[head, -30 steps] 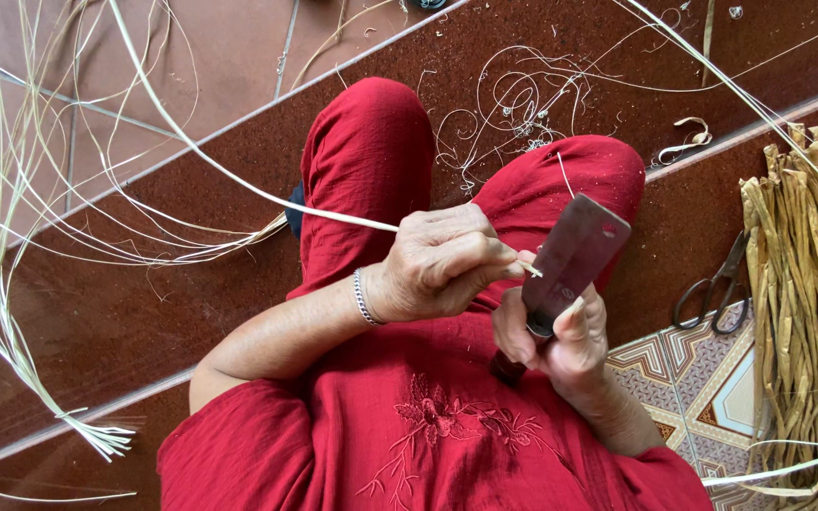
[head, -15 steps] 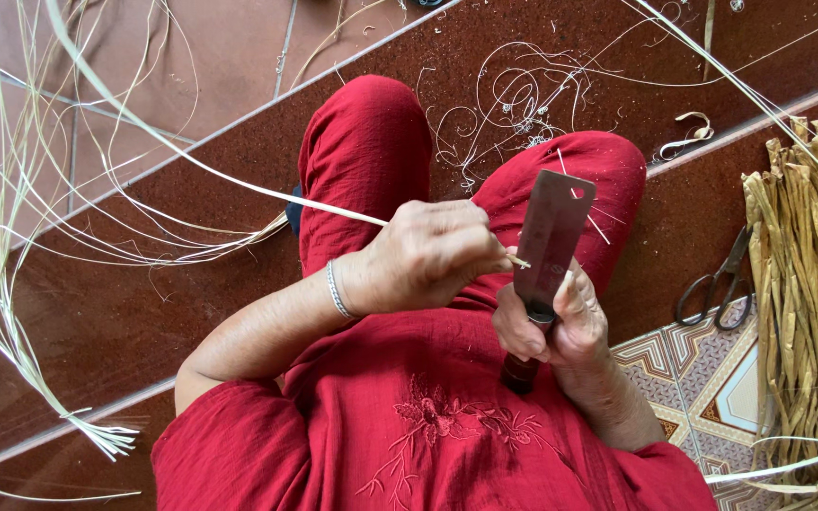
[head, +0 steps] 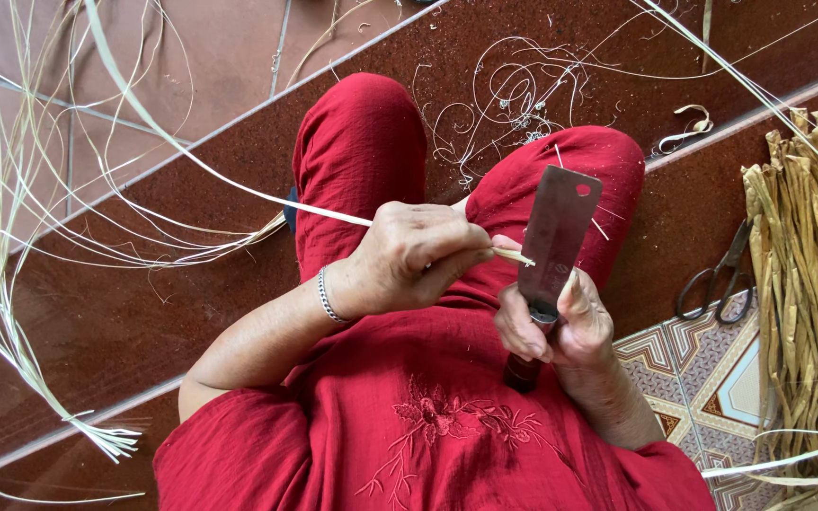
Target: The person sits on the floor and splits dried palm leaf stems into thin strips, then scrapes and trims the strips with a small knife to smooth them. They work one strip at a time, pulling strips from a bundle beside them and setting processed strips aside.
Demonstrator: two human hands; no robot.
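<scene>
The short end of the pale flat cane strip [head: 239, 185] vanishes inside the closed left hand [head: 409, 260], only a stub showing past the fingers, while its long run sweeps off the top edge of the frame. The dark handle of the flat rectangular steel cleaver [head: 558, 232] is mostly buried in the right hand [head: 556, 326], so its shape can't be read. Over at the right edge, the bundle of dried tan reed stalks [head: 807, 274] is cut off, and it covers part of the black-handled scissors [head: 712, 279] beside it.
</scene>
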